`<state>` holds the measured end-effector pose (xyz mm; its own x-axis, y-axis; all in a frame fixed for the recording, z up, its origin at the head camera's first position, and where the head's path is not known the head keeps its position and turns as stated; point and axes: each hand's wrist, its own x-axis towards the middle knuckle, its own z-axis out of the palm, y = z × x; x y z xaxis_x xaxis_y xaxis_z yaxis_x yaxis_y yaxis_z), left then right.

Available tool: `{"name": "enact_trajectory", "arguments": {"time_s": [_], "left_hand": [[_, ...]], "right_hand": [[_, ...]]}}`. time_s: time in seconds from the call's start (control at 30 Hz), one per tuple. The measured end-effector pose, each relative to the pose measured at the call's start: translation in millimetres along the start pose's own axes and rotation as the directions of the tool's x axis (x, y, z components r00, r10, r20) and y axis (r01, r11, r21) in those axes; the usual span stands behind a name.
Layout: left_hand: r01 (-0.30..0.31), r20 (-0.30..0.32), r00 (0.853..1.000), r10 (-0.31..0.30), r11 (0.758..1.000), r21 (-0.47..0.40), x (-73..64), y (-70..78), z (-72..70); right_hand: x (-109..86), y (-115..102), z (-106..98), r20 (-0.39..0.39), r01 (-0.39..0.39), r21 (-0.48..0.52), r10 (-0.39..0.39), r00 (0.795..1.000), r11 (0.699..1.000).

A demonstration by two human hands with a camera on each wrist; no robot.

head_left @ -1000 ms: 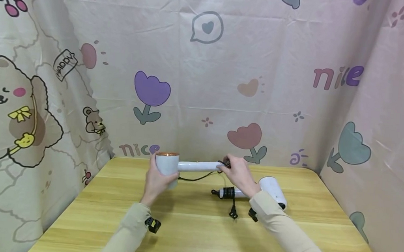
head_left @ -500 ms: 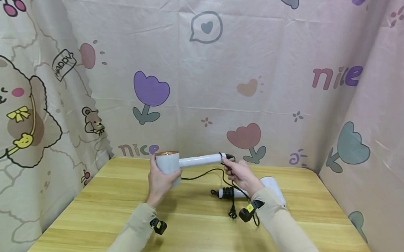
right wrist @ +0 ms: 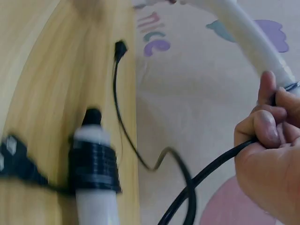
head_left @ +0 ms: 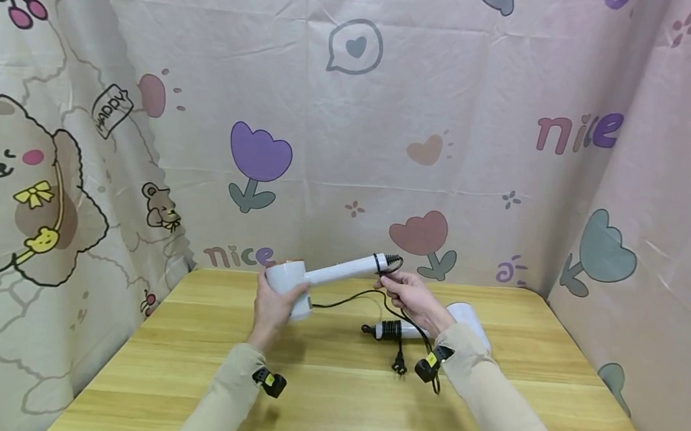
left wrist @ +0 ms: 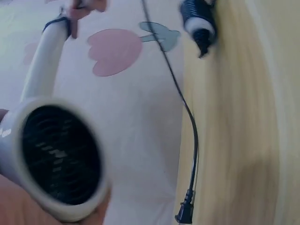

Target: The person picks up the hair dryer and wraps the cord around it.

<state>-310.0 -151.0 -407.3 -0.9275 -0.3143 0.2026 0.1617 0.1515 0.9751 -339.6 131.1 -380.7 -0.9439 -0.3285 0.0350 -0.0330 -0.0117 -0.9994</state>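
Observation:
My left hand (head_left: 271, 311) grips the barrel of a white hair dryer (head_left: 344, 270) above the table, its handle slanting up to the right. In the left wrist view the dryer's dark round grille (left wrist: 61, 154) faces the camera. My right hand (head_left: 415, 295) pinches the black cord (right wrist: 225, 157) just below the handle's end, where a loop of cord goes round the handle. The cord hangs loose past the right wrist and runs left to its plug (left wrist: 184, 212). Some of the barrel is hidden behind the left fingers.
A second white hair dryer (head_left: 465, 314) lies on the wooden table (head_left: 337, 404), partly behind the right forearm. Its cord is wound round its handle (right wrist: 93, 161), with the plug (head_left: 399, 364) hanging off toward the front. A printed curtain (head_left: 352, 128) stands behind the table.
The held dryer has tilted, its handle end rising. My right hand has slid off the handle's end to just below it, and a longer stretch of cord now hangs by the right wrist.

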Motion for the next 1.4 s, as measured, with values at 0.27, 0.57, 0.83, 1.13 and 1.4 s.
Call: {"name": "enact_trajectory", "arguments": {"time_s": [0.27, 0.57, 0.83, 1.13, 1.4], "left_hand": [[0.194, 0.201, 0.966, -0.163, 0.97, -0.149, 9.5, -1.6, -15.8], [0.27, 0.362, 0.907, -0.217, 0.957, -0.102, 11.6, -11.3, -29.4], [0.159, 0.327, 0.93, -0.17, 0.985, 0.062, 13.9, -7.3, -31.9], [-0.004, 0.237, 0.969, -0.072, 0.953, 0.304, 7.5, -1.7, -24.2], [-0.061, 0.079, 0.996, 0.036, 0.937, 0.344, 0.8, 1.0, -15.9]], "right_hand": [[-2.7, 8.0, -6.4, 0.028, 0.181, -0.221, -0.18, 0.983, 0.958], [-2.0, 0.7, -14.4, 0.034, 0.291, -0.595, -0.338, 0.94, 0.749], [-0.3, -14.6, -24.2, 0.137, 0.295, -0.812, -0.326, 0.935, 0.504], [-5.5, -29.9, -6.6, 0.118, 0.239, -0.878, -0.297, 0.948, 0.415], [-4.8, -14.4, 10.4, 0.066, 0.22, -0.899, -0.379, 0.923, 0.379]]}}
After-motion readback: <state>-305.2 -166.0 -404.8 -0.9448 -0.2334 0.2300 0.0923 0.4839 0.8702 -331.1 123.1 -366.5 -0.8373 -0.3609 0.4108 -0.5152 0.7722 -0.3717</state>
